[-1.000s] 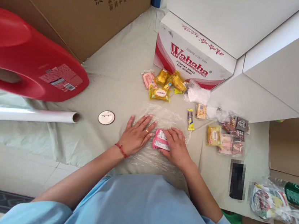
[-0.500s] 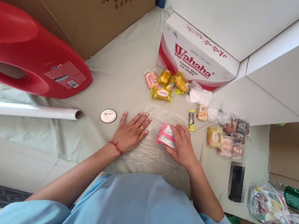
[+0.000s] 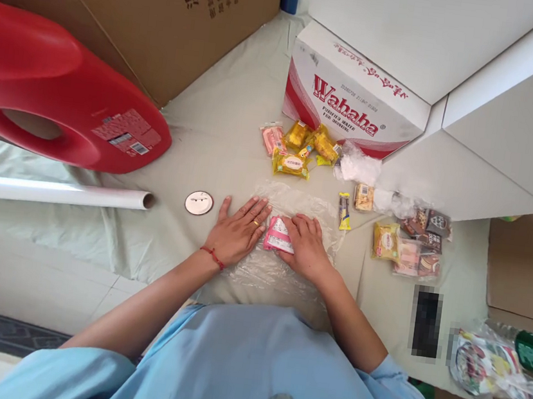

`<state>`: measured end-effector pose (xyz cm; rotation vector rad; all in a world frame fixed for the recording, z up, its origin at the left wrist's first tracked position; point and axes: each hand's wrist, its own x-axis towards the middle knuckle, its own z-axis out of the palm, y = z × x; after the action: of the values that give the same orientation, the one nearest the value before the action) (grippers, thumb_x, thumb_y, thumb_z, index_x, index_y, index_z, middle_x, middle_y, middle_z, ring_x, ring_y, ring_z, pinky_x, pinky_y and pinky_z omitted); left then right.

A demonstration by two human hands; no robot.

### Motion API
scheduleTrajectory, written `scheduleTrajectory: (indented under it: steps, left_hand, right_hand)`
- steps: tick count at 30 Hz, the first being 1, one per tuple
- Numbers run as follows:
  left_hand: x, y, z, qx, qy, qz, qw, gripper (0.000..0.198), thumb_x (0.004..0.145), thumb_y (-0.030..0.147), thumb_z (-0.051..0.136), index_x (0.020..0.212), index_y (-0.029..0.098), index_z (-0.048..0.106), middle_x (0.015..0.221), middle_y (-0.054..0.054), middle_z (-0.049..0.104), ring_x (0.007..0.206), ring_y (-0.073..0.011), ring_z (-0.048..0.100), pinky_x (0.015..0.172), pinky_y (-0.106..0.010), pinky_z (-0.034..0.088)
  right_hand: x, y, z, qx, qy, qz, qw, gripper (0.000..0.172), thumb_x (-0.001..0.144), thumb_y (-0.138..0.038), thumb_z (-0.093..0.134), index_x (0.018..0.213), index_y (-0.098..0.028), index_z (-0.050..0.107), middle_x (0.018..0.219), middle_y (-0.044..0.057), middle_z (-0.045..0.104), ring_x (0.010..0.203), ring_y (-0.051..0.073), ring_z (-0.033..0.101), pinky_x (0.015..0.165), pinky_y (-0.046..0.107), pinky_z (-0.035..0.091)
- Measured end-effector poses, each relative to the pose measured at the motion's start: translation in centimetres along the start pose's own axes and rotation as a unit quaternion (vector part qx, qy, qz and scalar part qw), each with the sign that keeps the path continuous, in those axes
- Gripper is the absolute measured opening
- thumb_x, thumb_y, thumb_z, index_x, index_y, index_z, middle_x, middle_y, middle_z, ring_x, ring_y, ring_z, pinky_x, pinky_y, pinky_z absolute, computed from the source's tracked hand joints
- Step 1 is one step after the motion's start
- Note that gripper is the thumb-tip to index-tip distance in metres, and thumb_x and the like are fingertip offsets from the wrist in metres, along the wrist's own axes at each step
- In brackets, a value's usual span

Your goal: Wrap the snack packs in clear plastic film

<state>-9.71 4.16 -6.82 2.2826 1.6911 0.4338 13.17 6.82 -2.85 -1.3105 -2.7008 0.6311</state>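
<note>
A sheet of clear plastic film [image 3: 262, 275] lies wrinkled on the pale cloth. My left hand [image 3: 238, 227] rests flat on its left part, fingers stretched out, with nothing in them. On the film beside it is a pink and white snack packet [image 3: 278, 234], printed with small text. My right hand [image 3: 306, 246] grips this packet from the right, covering its right end. To the left of my left hand lies a round white pin badge [image 3: 199, 203], its pin side up. A small yellow wrapped bar [image 3: 344, 211] lies beyond my right hand.
Yellow snack packets [image 3: 291, 164] and a pink one [image 3: 272, 139] lie before the Wahaha box [image 3: 356, 100]. More wrapped snacks [image 3: 421, 244] sit at right, near a pixelated black object [image 3: 426, 324]. A red jug [image 3: 79, 99] and a white roll [image 3: 53, 191] occupy the left.
My right hand has moved left with the pink packet, bringing it close to my left hand. The left hand stays flat on the film. The view has shifted slightly.
</note>
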Motion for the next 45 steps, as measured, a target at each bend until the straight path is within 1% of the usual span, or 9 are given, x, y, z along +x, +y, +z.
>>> scheduleTrajectory:
  steps: [3, 7, 11, 16, 25, 31, 38, 41, 45]
  left_hand:
    - [-0.6, -0.3, -0.5, -0.005, 0.041, 0.013, 0.999, 0.053, 0.107, 0.034, 0.039, 0.159, 0.026, 0.042, 0.169, -0.015, 0.036, 0.156, -0.0321, 0.037, 0.126, -0.070, 0.014]
    - [-3.6, -0.4, -2.5, -0.051, 0.095, 0.109, 0.988, 0.046, 0.100, 0.023, 0.053, 0.146, 0.027, 0.053, 0.160, -0.012, 0.052, 0.155, -0.0279, 0.039, 0.128, -0.059, 0.025]
    - [-7.6, -0.9, -3.4, -0.120, -0.007, 0.203, 0.972, 0.037, 0.095, 0.031, 0.062, 0.131, 0.022, 0.060, 0.150, -0.013, 0.062, 0.150, -0.0256, 0.047, 0.128, -0.050, 0.032]
    - [-8.9, -2.3, -2.2, -0.109, -0.080, 0.169, 0.976, 0.020, 0.102, 0.032, 0.052, 0.107, 0.023, 0.069, 0.148, -0.010, 0.064, 0.146, -0.0225, 0.052, 0.129, -0.048, 0.029]
    - [-1.7, -3.3, -6.9, -0.230, -0.112, -0.033, 0.966, 0.037, 0.099, 0.056, 0.047, 0.102, 0.027, 0.071, 0.099, -0.004, 0.080, 0.086, -0.0214, 0.073, 0.080, -0.031, 0.057]
    - [3.4, -4.0, -4.9, -0.181, -0.062, -0.073, 0.979, 0.037, 0.091, 0.054, 0.047, 0.085, 0.023, 0.067, 0.091, -0.008, 0.074, 0.084, -0.0245, 0.068, 0.084, -0.038, 0.055]
    - [0.6, -3.2, -5.9, -0.040, 0.250, -0.172, 0.952, 0.026, 0.094, 0.036, 0.054, 0.108, 0.020, 0.069, 0.115, -0.016, 0.067, 0.118, -0.0331, 0.060, 0.106, -0.053, 0.047]
    - [-1.4, 0.1, -6.9, -0.019, 0.303, -0.104, 0.947, 0.023, 0.096, 0.025, 0.054, 0.112, 0.024, 0.070, 0.110, -0.013, 0.069, 0.110, -0.0299, 0.063, 0.101, -0.051, 0.048]
    - [-1.5, 5.6, -5.1, -0.056, 0.151, 0.087, 0.983, 0.035, 0.096, 0.016, 0.049, 0.121, 0.030, 0.071, 0.114, -0.006, 0.076, 0.105, -0.0240, 0.066, 0.091, -0.043, 0.049]
  right_hand:
    - [-1.4, 0.7, -0.4, 0.030, 0.043, -0.015, 0.998, 0.079, 0.088, -0.042, 0.078, 0.155, -0.019, 0.043, 0.155, 0.021, 0.046, 0.151, 0.039, 0.033, 0.124, 0.067, 0.023]
    - [-6.7, 1.9, -1.7, 0.116, 0.119, -0.065, 0.984, 0.042, 0.099, -0.034, 0.064, 0.138, -0.022, 0.056, 0.130, 0.016, 0.062, 0.124, 0.030, 0.057, 0.104, 0.051, 0.051]
    - [-12.8, 2.6, -1.2, 0.144, 0.047, -0.086, 0.985, 0.033, 0.097, -0.032, 0.067, 0.127, -0.021, 0.061, 0.114, 0.013, 0.067, 0.110, 0.027, 0.060, 0.092, 0.046, 0.058]
    - [-15.6, 3.0, 1.8, 0.107, 0.051, -0.042, 0.992, 0.019, 0.103, -0.024, 0.056, 0.118, -0.021, 0.067, 0.125, 0.013, 0.068, 0.124, 0.028, 0.058, 0.103, 0.050, 0.055]
    - [-9.8, 4.7, -4.0, 0.245, 0.052, 0.075, 0.965, 0.023, 0.104, -0.038, 0.049, 0.100, -0.023, 0.067, 0.092, 0.006, 0.072, 0.087, 0.020, 0.067, 0.082, 0.034, 0.055]
    - [-4.4, 7.6, -4.5, 0.153, 0.032, 0.198, 0.968, 0.021, 0.099, -0.034, 0.054, 0.096, -0.019, 0.069, 0.084, 0.004, 0.072, 0.077, 0.018, 0.065, 0.072, 0.026, 0.045]
    - [-4.4, 8.4, -5.6, -0.024, 0.032, 0.254, 0.966, 0.025, 0.099, -0.029, 0.054, 0.115, -0.020, 0.071, 0.103, 0.010, 0.073, 0.090, 0.025, 0.064, 0.074, 0.031, 0.043]
    - [-3.0, 8.2, -7.4, -0.042, 0.106, 0.194, 0.974, 0.030, 0.102, -0.030, 0.049, 0.118, -0.017, 0.070, 0.109, 0.014, 0.070, 0.101, 0.030, 0.062, 0.086, 0.038, 0.047]
    - [1.9, 6.9, -7.6, -0.050, 0.071, 0.089, 0.992, 0.033, 0.102, -0.029, 0.050, 0.125, -0.015, 0.069, 0.120, 0.016, 0.069, 0.117, 0.033, 0.055, 0.100, 0.044, 0.045]
